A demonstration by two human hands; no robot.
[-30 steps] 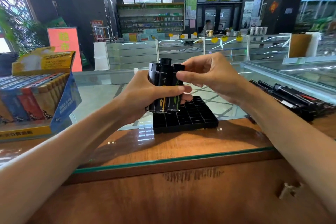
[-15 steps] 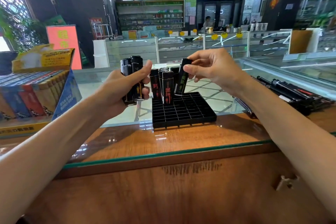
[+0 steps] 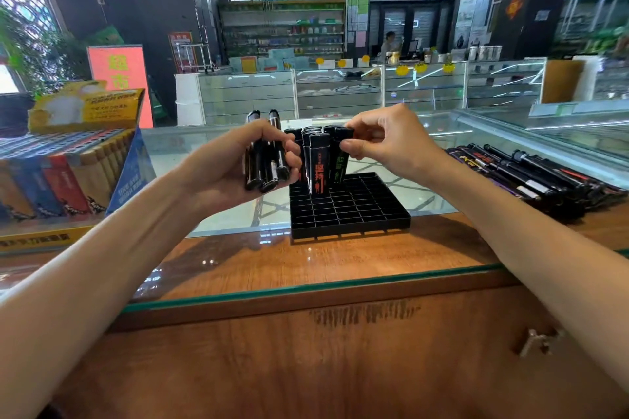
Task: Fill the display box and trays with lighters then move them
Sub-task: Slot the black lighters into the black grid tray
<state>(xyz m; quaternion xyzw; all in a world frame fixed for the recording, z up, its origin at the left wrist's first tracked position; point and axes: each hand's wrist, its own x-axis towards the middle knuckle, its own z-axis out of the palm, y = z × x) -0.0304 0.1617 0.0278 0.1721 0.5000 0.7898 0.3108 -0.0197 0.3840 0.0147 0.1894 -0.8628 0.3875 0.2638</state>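
Over the far-left corner of the tray (image 3: 350, 211), the right hand (image 3: 384, 143) pinches one lighter (image 3: 342, 156) by its top, probably to slot it beside the standing lighters (image 3: 318, 163). Just left of the tray, the left hand (image 3: 224, 163) grips a spare bunch (image 3: 263, 163), kept handy for refills.

Tray (image 3: 350, 214) sits mid-counter (image 3: 306, 262), and a cluster of lighters (image 3: 318, 163) stands in its far left cells. The left hand (image 3: 235, 160) holds a bundle of lighters (image 3: 265, 163) just left of the tray, beside that cluster. The right hand (image 3: 388, 141) comes in from the right and pinches the top of the end lighter (image 3: 342, 163), at the cluster's right edge. The display box (image 3: 68, 173) sits well off to the left, and a pile of loose lighters (image 3: 531, 173) lies well off to the right.
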